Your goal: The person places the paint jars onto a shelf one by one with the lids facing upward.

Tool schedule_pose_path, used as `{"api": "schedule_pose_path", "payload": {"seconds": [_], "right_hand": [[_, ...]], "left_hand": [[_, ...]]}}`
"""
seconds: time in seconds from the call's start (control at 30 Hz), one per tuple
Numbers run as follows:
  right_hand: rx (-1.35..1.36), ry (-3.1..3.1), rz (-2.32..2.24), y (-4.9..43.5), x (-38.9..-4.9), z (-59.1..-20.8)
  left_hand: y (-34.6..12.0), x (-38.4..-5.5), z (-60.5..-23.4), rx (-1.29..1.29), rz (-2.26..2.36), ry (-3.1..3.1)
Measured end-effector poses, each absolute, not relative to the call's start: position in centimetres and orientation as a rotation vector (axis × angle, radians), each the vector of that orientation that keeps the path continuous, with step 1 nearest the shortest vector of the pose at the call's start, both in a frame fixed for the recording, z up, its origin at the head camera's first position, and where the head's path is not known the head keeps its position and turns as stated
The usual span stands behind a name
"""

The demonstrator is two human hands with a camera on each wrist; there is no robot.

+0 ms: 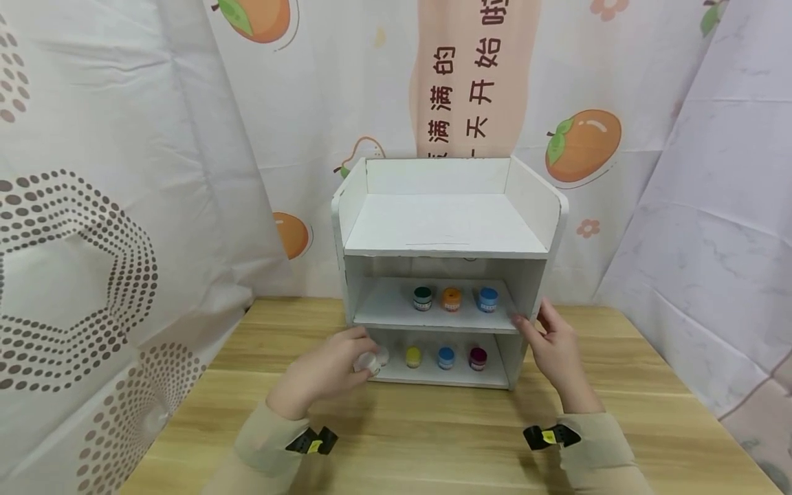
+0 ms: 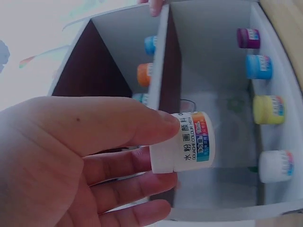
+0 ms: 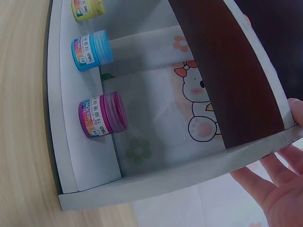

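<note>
My left hand [image 1: 328, 368] pinches a small white gouache paint jar [image 2: 191, 142] between thumb and fingers, in front of the white shelf unit's [image 1: 445, 223] lower left corner. Behind that jar, on the bottom shelf, stands another white jar [image 2: 277, 166]. To its right come a yellow jar [image 1: 413, 357], a blue jar [image 1: 446, 358] and a purple jar [image 3: 102, 115]. At the unit's right side my right hand [image 1: 555, 347] grips the side panel, thumb at the front edge and fingers outside.
The middle shelf holds a dark green jar [image 1: 423, 299], an orange jar [image 1: 451, 299] and a blue-lidded jar [image 1: 487, 300]. Beneath the unit is a wooden table [image 1: 433, 440]. A printed curtain [image 1: 346, 82] hangs close behind and along both sides.
</note>
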State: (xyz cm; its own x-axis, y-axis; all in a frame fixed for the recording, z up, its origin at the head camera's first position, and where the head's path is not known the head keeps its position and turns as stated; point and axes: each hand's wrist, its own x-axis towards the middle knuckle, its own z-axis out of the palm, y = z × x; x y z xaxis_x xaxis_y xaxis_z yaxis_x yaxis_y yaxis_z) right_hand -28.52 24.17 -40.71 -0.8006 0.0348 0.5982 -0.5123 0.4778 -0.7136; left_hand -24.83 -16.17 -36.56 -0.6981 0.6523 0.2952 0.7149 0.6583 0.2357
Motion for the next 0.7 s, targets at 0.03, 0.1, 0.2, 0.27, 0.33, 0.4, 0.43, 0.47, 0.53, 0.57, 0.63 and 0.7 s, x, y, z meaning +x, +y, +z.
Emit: {"api": "schedule_pose_path", "payload": {"seconds": [0.03, 0.1, 0.2, 0.27, 0.33, 0.4, 0.43, 0.47, 0.53, 0.57, 0.63, 0.7], "right_hand": [[0.392, -2.178, 1.314, 24.2, -28.5, -40.7], [0.389, -2.173, 1.316, 24.2, -28.5, -40.6], [0.391, -2.177, 1.313, 24.3, -28.5, -40.6], [0.395, -2.183, 1.313, 24.3, -28.5, -40.7], [0.395, -2.192, 1.312, 24.3, -28.5, -40.7], [0.391, -2.196, 1.311, 24.3, -28.5, -40.7], [0.387, -2.196, 1.313, 24.3, -28.5, -40.7], [0.385, -2.195, 1.314, 24.3, -28.5, -40.7], [0.384, -2.196, 1.314, 24.3, -28.5, -40.7], [0.384, -2.196, 1.311, 24.3, -28.5, -40.7], [0.384, -2.197, 1.308, 24.3, -28.6, -40.8], [0.385, -2.197, 1.306, 24.3, -28.6, -40.8]], "left_hand": [[-16.0, -24.9, -36.1, -1.125, -0.485, -2.684], [-15.6, -25.1, -35.2, -1.135, -0.464, -2.688], [-15.2, -25.3, -34.0, -1.154, -0.434, -2.698], [-14.9, -25.4, -33.3, -1.161, -0.425, -2.708], [-14.7, -25.5, -32.6, -1.157, -0.408, -2.715], [-14.4, -25.6, -31.9, -1.142, -0.393, -2.730], [-14.3, -25.6, -31.5, -1.134, -0.385, -2.737], [-14.1, -25.7, -31.2, -1.127, -0.368, -2.743], [-13.8, -25.8, -30.5, -1.111, -0.341, -2.758], [-13.6, -25.9, -30.2, -1.104, -0.324, -2.764], [-13.2, -26.1, -29.6, -1.099, -0.286, -2.768], [-12.9, -26.4, -29.1, -1.092, -0.243, -2.772]]}}
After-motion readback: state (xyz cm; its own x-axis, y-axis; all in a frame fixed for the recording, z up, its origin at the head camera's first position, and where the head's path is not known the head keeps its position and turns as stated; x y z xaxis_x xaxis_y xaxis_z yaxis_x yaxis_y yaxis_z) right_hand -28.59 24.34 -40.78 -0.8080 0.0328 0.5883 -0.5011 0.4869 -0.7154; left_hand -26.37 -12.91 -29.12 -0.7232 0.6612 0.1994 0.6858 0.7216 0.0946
